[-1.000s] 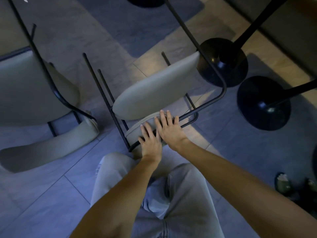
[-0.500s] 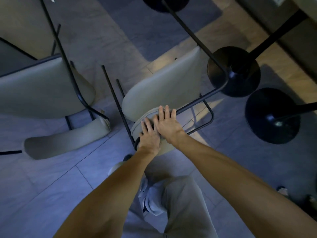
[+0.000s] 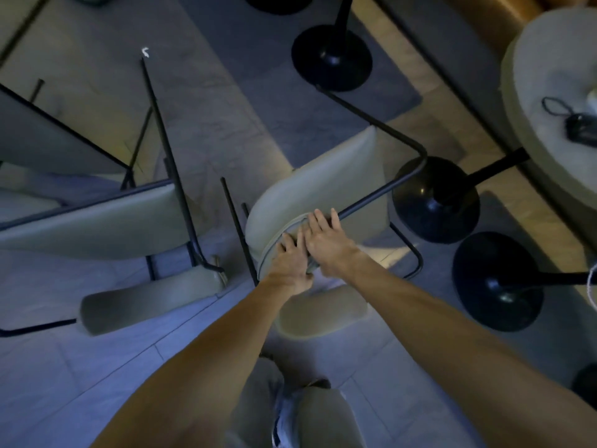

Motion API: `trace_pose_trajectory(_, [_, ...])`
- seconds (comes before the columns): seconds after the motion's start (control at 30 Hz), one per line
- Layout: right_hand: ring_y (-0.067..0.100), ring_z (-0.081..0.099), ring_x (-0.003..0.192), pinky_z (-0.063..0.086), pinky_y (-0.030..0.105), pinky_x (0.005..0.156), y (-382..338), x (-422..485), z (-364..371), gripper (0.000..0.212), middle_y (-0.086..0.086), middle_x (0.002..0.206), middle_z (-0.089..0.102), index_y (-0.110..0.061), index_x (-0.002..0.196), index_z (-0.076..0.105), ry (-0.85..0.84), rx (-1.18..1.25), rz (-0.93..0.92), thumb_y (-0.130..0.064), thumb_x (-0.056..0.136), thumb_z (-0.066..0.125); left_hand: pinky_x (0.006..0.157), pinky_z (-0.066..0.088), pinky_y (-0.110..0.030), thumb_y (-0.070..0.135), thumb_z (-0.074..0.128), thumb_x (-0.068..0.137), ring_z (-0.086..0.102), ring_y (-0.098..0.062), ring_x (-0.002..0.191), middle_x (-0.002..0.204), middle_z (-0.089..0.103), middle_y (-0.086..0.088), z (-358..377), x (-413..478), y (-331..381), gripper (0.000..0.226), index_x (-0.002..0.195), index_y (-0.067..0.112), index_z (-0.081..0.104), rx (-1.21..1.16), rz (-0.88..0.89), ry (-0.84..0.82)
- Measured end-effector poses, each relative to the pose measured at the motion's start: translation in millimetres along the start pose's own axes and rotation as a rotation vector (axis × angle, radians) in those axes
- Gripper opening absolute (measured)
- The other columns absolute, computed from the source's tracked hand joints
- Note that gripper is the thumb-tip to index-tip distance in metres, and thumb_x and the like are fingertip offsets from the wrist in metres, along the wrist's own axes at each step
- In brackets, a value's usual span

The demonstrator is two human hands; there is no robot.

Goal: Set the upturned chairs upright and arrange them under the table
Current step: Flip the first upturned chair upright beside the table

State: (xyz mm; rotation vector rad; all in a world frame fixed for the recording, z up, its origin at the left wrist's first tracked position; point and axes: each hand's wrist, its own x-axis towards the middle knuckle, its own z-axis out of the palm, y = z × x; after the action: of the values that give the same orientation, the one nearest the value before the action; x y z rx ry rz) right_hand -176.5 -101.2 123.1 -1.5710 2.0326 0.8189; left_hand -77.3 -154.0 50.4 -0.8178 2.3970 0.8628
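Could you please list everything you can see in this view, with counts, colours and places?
Upturned chairs: two, pale grey with black frames, on the floor centre and left.
Pedestal bases: four, black, right and top; one cut off.
Round tabletop: one, pale, upper right.
Small corded item: one, black, on the tabletop.
Rug: one, dark grey, upper centre.
Trousers: one pair, pale, bottom.
Hands: two; left hand and right hand rest on the centre chair's seat edge.
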Motion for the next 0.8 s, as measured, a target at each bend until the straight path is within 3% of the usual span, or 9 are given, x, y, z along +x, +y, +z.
trace_pose_trajectory(0.2, [0.039,-0.002,0.149,0.003,0.059,0.119,37.1,39.6,-61.1,0.077,0.023,0.161,0.006,0.003,0.153,0.005,0.109,0.029,-0.042,-0.003,0.092,0.053,0.116,0.029,-0.043,0.033,0.075,0.080,0.026,-0.040,0.143,0.157,0.015,-0.025,-84.3,33.4,-8.9,0.119,0.155,0.009,-0.014,-0.043,0.071,0.038])
trace_pose_trajectory(0.4, [0.041,0.003,0.148,0.003,0.059,0.118,71.8,98.0,-141.0,0.075,0.024,0.158,0.015,0.002,0.152,0.010,0.162,0.075,-0.097,0.004,0.090,0.051,0.117,0.029,-0.046,0.022,0.074,0.081,0.024,-0.032,0.146,0.163,0.009,-0.007,-166.0,76.0,-21.3,0.113,0.157,0.014,-0.010,-0.150,0.051,0.148])
trace_pose_trajectory(0.57, [0.037,0.009,0.148,0.005,0.057,0.119,100.6,148.0,-201.2,0.065,0.018,0.155,0.024,-0.001,0.149,0.024,0.202,0.172,-0.131,0.000,0.090,0.050,0.110,0.038,-0.045,0.005,0.070,0.083,0.036,-0.031,0.139,0.155,0.031,-0.010,-227.0,110.0,-21.2,0.093,0.156,0.010,0.013,-0.137,-0.030,0.308])
trace_pose_trajectory(0.67, [0.035,0.022,0.143,0.009,0.056,0.117,113.1,171.4,-223.1,0.057,0.014,0.148,0.036,-0.005,0.141,0.039,0.268,0.218,-0.155,-0.004,0.086,0.055,0.104,0.043,-0.044,0.012,0.062,0.092,0.043,-0.030,0.134,0.150,0.037,-0.009,-244.8,123.0,-18.4,0.072,0.152,0.013,0.024,-0.062,-0.144,0.422])
trace_pose_trajectory(0.8, [0.038,0.039,0.127,0.017,0.055,0.114,125.9,201.6,-241.5,0.041,0.016,0.137,0.043,-0.010,0.127,0.049,0.375,0.254,-0.156,-0.006,0.086,0.050,0.098,0.045,-0.055,0.019,0.054,0.097,0.048,-0.033,0.126,0.139,0.045,-0.008,-276.7,148.4,-16.7,0.056,0.148,0.022,0.032,-0.100,-0.302,0.454])
